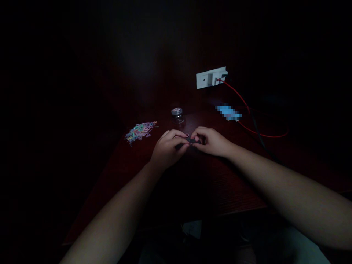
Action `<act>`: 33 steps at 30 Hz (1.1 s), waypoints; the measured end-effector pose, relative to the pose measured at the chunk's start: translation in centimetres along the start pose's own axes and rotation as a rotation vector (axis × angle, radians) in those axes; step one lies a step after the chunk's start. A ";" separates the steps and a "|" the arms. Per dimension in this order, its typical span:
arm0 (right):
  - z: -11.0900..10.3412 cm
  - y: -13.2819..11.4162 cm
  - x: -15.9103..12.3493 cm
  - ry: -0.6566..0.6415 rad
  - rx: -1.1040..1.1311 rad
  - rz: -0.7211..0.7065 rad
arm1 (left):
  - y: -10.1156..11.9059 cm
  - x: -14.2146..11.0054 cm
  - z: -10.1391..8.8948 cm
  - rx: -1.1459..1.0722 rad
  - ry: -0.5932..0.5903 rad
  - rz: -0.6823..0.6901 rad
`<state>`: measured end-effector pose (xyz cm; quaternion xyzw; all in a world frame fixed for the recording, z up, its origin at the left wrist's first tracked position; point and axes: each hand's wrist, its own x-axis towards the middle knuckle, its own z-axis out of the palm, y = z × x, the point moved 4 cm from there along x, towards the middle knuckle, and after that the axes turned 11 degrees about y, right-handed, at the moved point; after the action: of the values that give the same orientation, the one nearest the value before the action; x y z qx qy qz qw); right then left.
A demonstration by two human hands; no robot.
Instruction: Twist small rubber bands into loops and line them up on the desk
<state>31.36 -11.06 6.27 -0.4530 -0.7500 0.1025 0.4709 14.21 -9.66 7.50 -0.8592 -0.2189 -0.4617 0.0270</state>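
Observation:
My left hand (169, 148) is closed, with thumb and forefinger pinching a small, thin rubber band (190, 143). Opposite it, my right hand (211, 141) has its fingers curled in, and its thumb tip meets the other end of that band. A pink rubber band loop (187, 135) shows just past the left fingertips; whether it lies on the table or hangs from a finger I cannot tell. Left of my hands lies a loose pile of coloured rubber bands (140, 132). Beyond my hands stands a small clear jar (178, 116) with its lid on.
The dark reddish wooden table (233, 187) has its near edge below my forearms. On the wall, a white socket plate (202, 80) holds a charger (215, 79). A red cable (238, 93) runs to a blurred blue object (228, 112) at right; a black cable (258, 132) trails nearby.

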 end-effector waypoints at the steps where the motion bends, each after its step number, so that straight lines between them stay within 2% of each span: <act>1: 0.1 -0.1 0.0 -0.013 0.014 -0.005 | 0.0 0.0 0.0 -0.001 0.002 -0.005; 6: 0.2 -0.4 -0.1 -0.054 0.036 -0.059 | -0.1 0.0 0.0 -0.013 0.021 -0.007; 19: 0.0 -0.6 0.1 -0.015 0.035 -0.105 | -0.2 0.0 -0.1 -0.002 0.048 -0.015; 26: -0.3 -0.4 0.3 0.043 0.093 -0.066 | -0.3 0.0 -0.1 0.000 0.050 -0.027; 33: -0.1 0.1 0.4 0.056 0.227 0.071 | -0.3 0.0 -0.1 -0.012 0.045 -0.031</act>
<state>31.50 -10.74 6.48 -0.4256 -0.7037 0.1908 0.5359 14.00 -9.46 7.57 -0.8453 -0.2288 -0.4824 0.0194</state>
